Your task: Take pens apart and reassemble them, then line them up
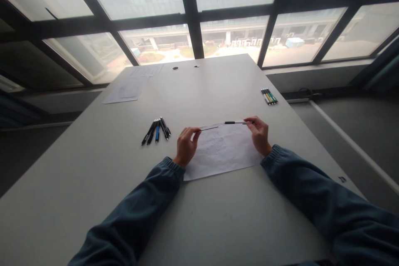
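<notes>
Both hands pinch one pen [229, 123] – left hand [186, 146] on its thin tip end, right hand [259, 134] on its barrel – stretched level between them above the paper sheet [222, 153].

I'm looking at what reads as an office or meeting room. My hands rest on a long, plain white table [218, 216] with two cable holes [175, 67] at the far end beyond them. Ahead of my left hand [186, 146] lies a cluster of pens [156, 130], and farther off a stack of printed sheets [129, 88]. Beyond my right hand [259, 135] sits another set of pens [269, 96]. Past the table, a wall of dark-framed windows [190, 20] overlooks other large buildings and a paved yard.
</notes>
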Demonstrator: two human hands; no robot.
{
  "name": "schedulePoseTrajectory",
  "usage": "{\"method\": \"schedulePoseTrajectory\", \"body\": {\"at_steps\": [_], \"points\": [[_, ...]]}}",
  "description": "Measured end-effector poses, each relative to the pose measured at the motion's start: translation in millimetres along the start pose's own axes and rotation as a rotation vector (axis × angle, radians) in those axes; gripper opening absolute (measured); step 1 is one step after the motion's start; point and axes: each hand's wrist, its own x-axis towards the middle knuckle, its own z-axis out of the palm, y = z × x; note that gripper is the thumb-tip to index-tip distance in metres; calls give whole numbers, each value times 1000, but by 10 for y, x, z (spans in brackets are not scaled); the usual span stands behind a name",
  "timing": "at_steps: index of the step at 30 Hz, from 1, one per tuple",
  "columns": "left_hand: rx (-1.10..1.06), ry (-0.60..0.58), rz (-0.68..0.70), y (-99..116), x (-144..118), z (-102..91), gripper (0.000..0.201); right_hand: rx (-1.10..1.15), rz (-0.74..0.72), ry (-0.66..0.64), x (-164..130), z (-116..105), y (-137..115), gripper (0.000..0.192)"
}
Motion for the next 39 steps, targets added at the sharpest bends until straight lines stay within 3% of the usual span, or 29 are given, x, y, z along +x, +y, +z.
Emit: {"method": "schedulePoseTrajectory", "body": {"at_steps": [5, 16, 29, 36, 39], "points": [[-18, -1, -9, -12, -11, 3, 16, -25, 59, 42, 21, 17, 85, 23], [-110, -240, 162, 35, 18, 21, 14, -233, 40, -176, -32, 81, 200, 17], [-58, -382, 246, 12, 18, 32, 16, -513, -66, -344, -32, 57, 262, 2], [-57, -434, 241, 28, 29, 21, 10, -484, -202, -259, -49, 70, 159, 10], [-40, -417, 254, 34, 33, 21, 9, -444, -276, -318, -83, 89, 67, 10]]}}
